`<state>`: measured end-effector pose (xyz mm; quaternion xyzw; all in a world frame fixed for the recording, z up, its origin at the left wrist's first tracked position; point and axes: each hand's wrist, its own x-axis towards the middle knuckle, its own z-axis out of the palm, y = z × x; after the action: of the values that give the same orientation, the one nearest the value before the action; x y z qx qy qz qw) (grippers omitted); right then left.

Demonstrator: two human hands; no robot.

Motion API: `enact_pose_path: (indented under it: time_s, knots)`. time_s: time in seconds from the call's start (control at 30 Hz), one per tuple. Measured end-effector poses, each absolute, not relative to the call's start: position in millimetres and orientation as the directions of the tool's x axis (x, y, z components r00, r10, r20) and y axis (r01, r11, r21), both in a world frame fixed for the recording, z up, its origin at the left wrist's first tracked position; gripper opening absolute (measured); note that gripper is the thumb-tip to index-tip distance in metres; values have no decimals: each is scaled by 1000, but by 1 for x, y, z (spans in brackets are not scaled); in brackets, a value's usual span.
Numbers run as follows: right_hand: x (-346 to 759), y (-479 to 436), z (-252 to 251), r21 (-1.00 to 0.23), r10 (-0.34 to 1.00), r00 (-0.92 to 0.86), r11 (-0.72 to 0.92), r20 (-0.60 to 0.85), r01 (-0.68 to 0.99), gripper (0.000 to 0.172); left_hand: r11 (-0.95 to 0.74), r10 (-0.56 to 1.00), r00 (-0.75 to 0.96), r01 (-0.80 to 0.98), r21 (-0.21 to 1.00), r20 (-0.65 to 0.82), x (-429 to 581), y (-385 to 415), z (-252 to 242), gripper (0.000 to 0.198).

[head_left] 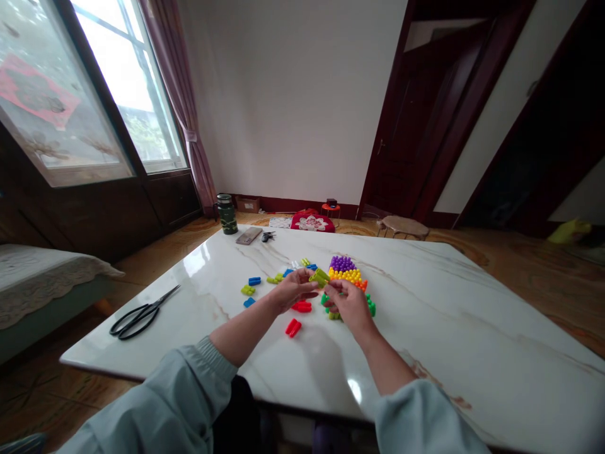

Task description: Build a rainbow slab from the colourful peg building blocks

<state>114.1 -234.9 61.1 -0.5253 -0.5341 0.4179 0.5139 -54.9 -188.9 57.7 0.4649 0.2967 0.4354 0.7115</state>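
Note:
Between the fingertips of both hands is a yellow-green plastic toy piece point(319, 278), raised above the table. My left hand point(297, 289) pinches its left end, and my right hand point(346, 301) closes on its right side. Just beyond my right hand lies a cluster of knobbed pieces in purple point(343, 263), yellow point(347, 275), orange and green point(371, 307); my right hand hides part of the green ones. Under and near my left hand are red pieces point(293, 327), with blue pieces point(254, 281) and lime pieces point(248, 290) scattered to its left.
On the white marbled table point(449, 315), black-handled scissors point(144, 313) lie at the left. A camouflage flask point(227, 214), a phone point(249, 235) and keys point(268, 236) are at the far left corner. A stool point(403, 226) stands beyond the far edge.

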Motion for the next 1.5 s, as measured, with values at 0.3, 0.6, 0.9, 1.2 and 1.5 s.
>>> enact_pose_path:
  time_s: [0.3, 0.6, 0.9, 1.2, 1.5]
  knots:
    - [127, -239, 73, -860, 995, 57, -43, -83, -509, 42, 128, 886, 460, -365, 922, 59, -25, -194, 60, 45]
    - [128, -235, 66, -861, 984, 168, 29, -66, -508, 41, -37, 895, 422, -254, 966, 145, -13, -194, 59, 47]
    - [148, -226, 52, -963, 939, 246, 199, 241, 182, 33, -270, 916, 354, 194, 943, 190, -14, -189, 50, 38]
    - [140, -236, 60, -994, 961, 275, 46, 18, -97, 40, -109, 920, 370, -77, 991, 130, -12, -189, 45, 32]
    - [183, -226, 49, -913, 910, 352, 61, 217, 404, 32, -264, 907, 386, 215, 940, 166, -18, -180, 37, 19]
